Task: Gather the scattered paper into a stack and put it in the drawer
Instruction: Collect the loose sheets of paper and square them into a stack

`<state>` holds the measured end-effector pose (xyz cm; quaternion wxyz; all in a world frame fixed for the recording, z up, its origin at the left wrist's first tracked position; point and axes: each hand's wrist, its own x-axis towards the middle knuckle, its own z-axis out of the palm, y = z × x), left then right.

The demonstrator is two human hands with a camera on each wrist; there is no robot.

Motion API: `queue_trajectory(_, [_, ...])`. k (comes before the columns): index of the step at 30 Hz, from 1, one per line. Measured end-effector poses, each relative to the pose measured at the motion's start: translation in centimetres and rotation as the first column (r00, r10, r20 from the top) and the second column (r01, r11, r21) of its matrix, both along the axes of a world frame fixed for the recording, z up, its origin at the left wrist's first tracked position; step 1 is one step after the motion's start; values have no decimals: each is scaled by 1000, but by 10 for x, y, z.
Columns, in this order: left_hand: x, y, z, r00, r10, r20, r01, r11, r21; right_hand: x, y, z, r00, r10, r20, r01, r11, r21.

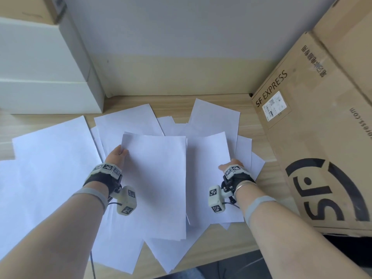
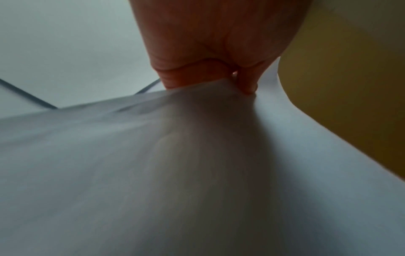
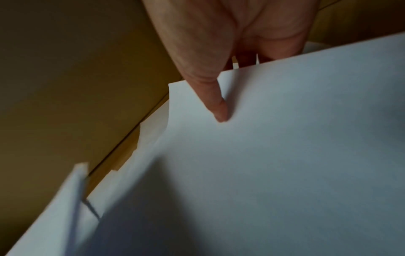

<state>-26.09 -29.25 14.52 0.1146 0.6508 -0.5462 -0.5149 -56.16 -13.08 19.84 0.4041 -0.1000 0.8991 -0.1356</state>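
Observation:
Many white sheets lie scattered and overlapping on the wooden table [image 1: 173, 105]. My left hand [image 1: 121, 153] pinches the upper left edge of a small paper stack [image 1: 157, 182] held in the middle; in the left wrist view the left hand [image 2: 236, 86] pinches this paper stack [image 2: 197, 173]. My right hand [image 1: 229, 164] holds the right edge of a single sheet [image 1: 209, 174] beside the stack. In the right wrist view the right hand [image 3: 219, 107] lays its thumb on top of the sheet [image 3: 285, 155], its fingers hidden below. No drawer is in view.
A large SF Express cardboard box [image 1: 322, 137] stands close on the right, next to my right hand. White boxes [image 1: 40, 67] are stacked at the back left. Loose sheets [image 1: 50, 158] spread to the left and reach the table's front edge.

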Motion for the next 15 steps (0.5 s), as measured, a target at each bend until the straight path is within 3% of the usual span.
queue_trajectory(5, [1,5,-5,998,-14,-55,14,1000,1,22,-19,-16,982,62,-176,-30,984,178])
queue_trajectory(11, [1,9,-12,999,-38,5,38,999,-9,23,-28,-31,981,74,-180,-46,987,151])
queue_trajectory(15, [0,9,-12,999,-35,37,35,999,1,18,-24,-31,988,72,-136,-69,997,26])
